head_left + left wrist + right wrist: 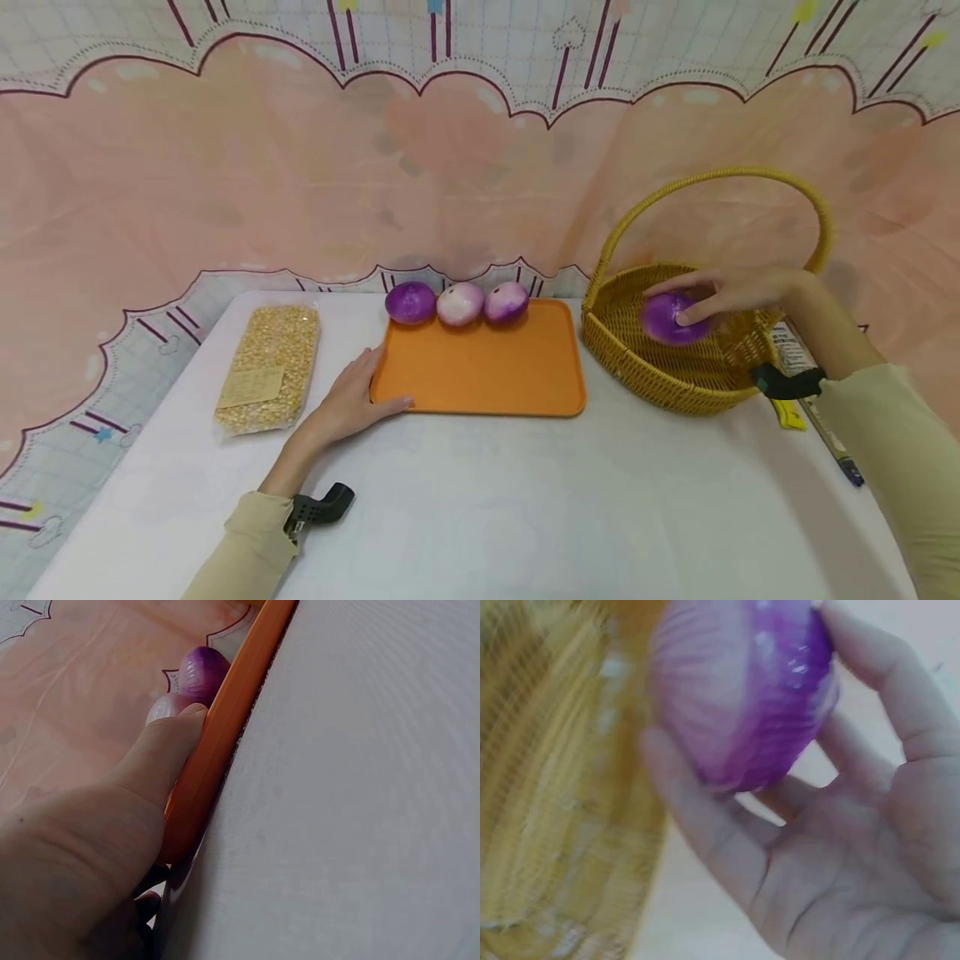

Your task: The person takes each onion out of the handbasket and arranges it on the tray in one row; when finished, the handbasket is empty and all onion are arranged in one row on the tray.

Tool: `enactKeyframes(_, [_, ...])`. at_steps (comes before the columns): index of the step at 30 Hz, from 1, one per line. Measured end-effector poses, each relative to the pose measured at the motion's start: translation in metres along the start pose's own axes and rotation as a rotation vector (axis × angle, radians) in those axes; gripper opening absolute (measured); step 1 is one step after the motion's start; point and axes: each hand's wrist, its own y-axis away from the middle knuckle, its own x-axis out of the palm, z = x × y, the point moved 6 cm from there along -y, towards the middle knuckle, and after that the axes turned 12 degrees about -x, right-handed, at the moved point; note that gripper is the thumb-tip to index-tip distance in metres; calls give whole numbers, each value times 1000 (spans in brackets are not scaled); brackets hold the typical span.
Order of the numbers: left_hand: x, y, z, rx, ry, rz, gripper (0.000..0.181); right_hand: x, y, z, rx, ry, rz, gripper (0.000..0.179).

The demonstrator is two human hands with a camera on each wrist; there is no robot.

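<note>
In the head view my right hand [720, 298] grips a glossy purple onion [671, 319] over the yellow woven basket [637, 367]. Up close in the right wrist view, thumb and fingers are around that onion [742, 690], with the blurred basket wall beside it. My left hand [352, 400] rests at the near left corner of the orange tray [480, 367]. Its thumb lies along the front rim and its fairly straight fingers touch the left side. Three more onions stand in a row along the tray's back edge: one purple [410, 302], one pale [460, 304], one two-toned [507, 302].
A clear bag of yellow kernels [270, 367] lies left of the tray. The basket's tall handle [720, 173] arches above the right hand. Behind the right forearm, partly hidden, are a yellow item [789, 414] and a long thin packet [828, 433]. A patterned cloth hangs behind the white table.
</note>
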Motion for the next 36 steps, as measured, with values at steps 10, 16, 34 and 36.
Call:
enactKeyframes(10, [-1, 4, 2, 3, 13, -7, 104, 27, -6, 69, -181, 107, -209, 56])
enactKeyframes(16, [1, 5, 3, 12, 8, -20, 103, 41, -28, 80, -192, 157, -412, 59])
enactKeyframes(34, [2, 2, -2, 19, 2, -22, 102, 69, -109, 90, -258, 218, -509, 60])
enactKeyframes(36, [2, 2, -2, 14, 3, -18, 103, 70, -114, 91, -263, 208, -515, 60])
